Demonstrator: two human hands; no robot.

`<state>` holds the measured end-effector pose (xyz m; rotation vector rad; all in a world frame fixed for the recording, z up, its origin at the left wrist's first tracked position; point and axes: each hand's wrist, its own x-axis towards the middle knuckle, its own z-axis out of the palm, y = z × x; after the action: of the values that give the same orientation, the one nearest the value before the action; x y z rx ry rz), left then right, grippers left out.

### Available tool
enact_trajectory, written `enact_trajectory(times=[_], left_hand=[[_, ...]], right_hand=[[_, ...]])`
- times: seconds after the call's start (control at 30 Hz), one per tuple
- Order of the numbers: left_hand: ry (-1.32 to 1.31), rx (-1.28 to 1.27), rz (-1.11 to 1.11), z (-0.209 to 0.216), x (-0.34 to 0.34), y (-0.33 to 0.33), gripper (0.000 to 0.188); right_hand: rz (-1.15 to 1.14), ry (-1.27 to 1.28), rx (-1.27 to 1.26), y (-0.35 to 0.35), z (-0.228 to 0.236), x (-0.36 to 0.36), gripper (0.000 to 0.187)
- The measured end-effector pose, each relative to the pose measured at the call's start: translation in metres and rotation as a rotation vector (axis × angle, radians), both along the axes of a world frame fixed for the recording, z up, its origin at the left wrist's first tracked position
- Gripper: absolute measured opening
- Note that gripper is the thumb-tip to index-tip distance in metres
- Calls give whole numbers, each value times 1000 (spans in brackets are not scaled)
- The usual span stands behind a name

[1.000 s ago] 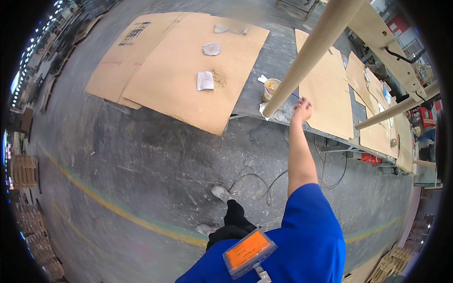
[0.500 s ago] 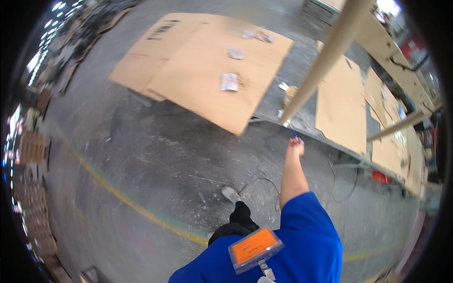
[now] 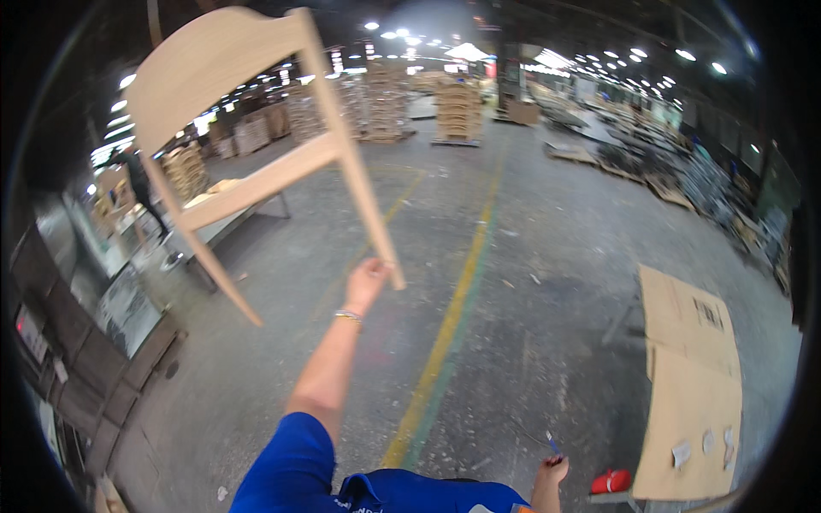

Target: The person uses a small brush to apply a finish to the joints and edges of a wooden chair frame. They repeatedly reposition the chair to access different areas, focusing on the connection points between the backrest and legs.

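Note:
My left hand (image 3: 368, 278) is closed at the lower end of one leg of a pale wooden chair back frame (image 3: 272, 181). The frame is raised in the air at the left, tilted, with a curved top panel, a cross rail and two long legs. My fingers partly hide where they meet the leg. Low on the right, my right hand (image 3: 552, 470) is closed on a thin blue-handled tool (image 3: 554, 445), its tip pointing up; its exact kind is too small to make out.
A table with brown cardboard sheets (image 3: 684, 410) and small pale pieces stands at the right, a red object (image 3: 611, 481) beside it. Stacked wooden parts (image 3: 458, 113) are farther off. A person (image 3: 141, 190) stands at the far left. Dark panels (image 3: 94, 376) line the left.
My view has swung left and up, away from the cardboard-covered table. My left hand and the whole chair back frame now show. The blue-handled tool stays in my right hand.

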<state>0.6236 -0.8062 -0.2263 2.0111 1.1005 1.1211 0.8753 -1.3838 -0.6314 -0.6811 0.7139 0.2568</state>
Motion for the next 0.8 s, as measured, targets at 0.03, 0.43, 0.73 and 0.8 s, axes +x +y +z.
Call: enact_trajectory(times=[0.03,0.43,0.73,0.8], left_hand=[[148,-24,-31,3,-16,0,47],[-358,549,1161,84,-441,119,50],[-64,88,992,129,-612,183,69],[-2,100,1097,128,-617,168,65]], right_hand=[[70,-26,44,52,27,-1,28],[895,-420,498,474,288,-152,22],[1138,-748,811,567,461,-268,21],[1118,-1119,893,579,495,-292,22]])
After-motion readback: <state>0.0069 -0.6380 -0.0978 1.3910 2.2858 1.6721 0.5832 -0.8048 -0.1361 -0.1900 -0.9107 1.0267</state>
